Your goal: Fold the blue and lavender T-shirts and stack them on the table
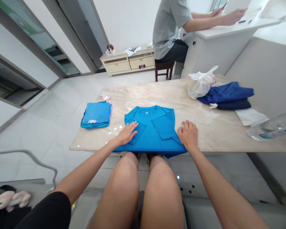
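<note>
White-walled room (126, 22), tiled floor (64, 105), and a marbled desk (147, 92) is sitting in it. 1 blue shirt (154, 144) is overhanging the near edge, 2 sleeves (163, 127) lying inward, probably so nothing's sticking out. Left hand (126, 133) is resting flat, grip apart, likely steadying fabric; right hand (189, 133) is curling alongside, can't tell its grip.

The left hand (126, 134) is covering part of the blue shirt (154, 141). Right of the right hand (189, 135), a bottle (274, 128) is running off the edge. Beyond that hand, a white bag (199, 83) is mostly hiding its contents; a seated person (168, 30) is being cropped above.
</note>
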A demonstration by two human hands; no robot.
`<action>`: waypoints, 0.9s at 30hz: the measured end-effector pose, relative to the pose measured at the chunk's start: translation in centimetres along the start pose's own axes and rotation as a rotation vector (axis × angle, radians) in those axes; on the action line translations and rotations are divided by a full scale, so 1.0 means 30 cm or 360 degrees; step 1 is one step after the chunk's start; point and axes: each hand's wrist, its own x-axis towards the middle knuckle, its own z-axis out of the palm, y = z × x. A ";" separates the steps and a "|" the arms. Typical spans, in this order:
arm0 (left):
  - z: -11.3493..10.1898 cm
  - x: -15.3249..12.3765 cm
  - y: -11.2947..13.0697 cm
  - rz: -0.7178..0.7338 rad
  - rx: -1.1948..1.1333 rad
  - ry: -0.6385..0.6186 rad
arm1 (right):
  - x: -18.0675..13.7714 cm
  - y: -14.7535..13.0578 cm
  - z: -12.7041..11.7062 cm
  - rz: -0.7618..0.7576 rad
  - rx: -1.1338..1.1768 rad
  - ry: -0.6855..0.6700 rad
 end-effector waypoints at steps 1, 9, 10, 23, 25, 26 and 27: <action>0.023 -0.017 -0.023 0.0024 0.0070 -0.0025 | 0.000 0.001 0.001 -0.0003 -0.0006 0.0003; 0.028 0.031 -0.152 -0.0059 0.0285 0.0070 | 0.000 0.021 0.012 -0.0010 -0.0048 0.0013; 0.024 0.045 -0.158 -0.0043 0.0296 0.0077 | 0.000 0.025 0.015 -0.0017 -0.0048 0.0010; -0.019 0.042 -0.218 -0.0056 0.0109 0.0384 | 0.047 0.041 0.016 0.0064 -0.0052 -0.0007; -0.061 0.083 -0.252 -0.0211 0.0004 0.0543 | 0.101 0.039 0.024 0.0236 0.0008 -0.0028; -0.083 0.112 -0.270 -0.0340 -0.0065 0.0592 | 0.137 0.031 0.030 0.0335 0.0050 -0.0052; -0.102 0.145 -0.289 -0.0470 -0.0135 0.0612 | 0.177 0.017 0.037 0.0431 0.0095 -0.0096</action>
